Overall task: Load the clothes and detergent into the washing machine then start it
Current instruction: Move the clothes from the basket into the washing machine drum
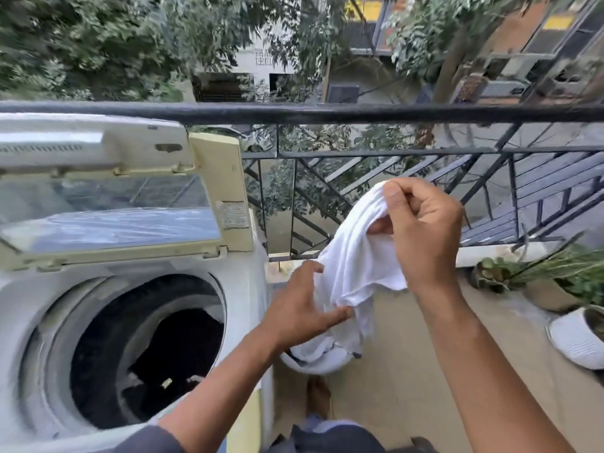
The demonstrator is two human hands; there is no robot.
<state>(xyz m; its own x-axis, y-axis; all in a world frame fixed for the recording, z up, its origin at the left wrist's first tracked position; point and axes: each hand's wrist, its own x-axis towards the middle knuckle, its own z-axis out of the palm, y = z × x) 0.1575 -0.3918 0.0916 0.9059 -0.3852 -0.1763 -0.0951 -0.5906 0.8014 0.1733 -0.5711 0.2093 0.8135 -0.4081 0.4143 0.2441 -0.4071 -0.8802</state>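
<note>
A white top-loading washing machine [26,299] stands at the left with its lid [108,204] raised. Dark clothes [176,348] lie inside its drum. To the right of the machine, my right hand [421,233] pinches the top of a white garment [353,259] and holds it up in the air. My left hand [300,308] touches the garment's lower part, with its fingers spread against the cloth. The garment's hem hangs into a white basket [323,362] on the floor below. No detergent is in view.
A black metal balcony railing [359,113] runs across behind the machine and the hands. Potted plants [555,276] and a white pot [575,341] stand on the floor at the right. My foot [318,395] stands on the tan floor below the basket.
</note>
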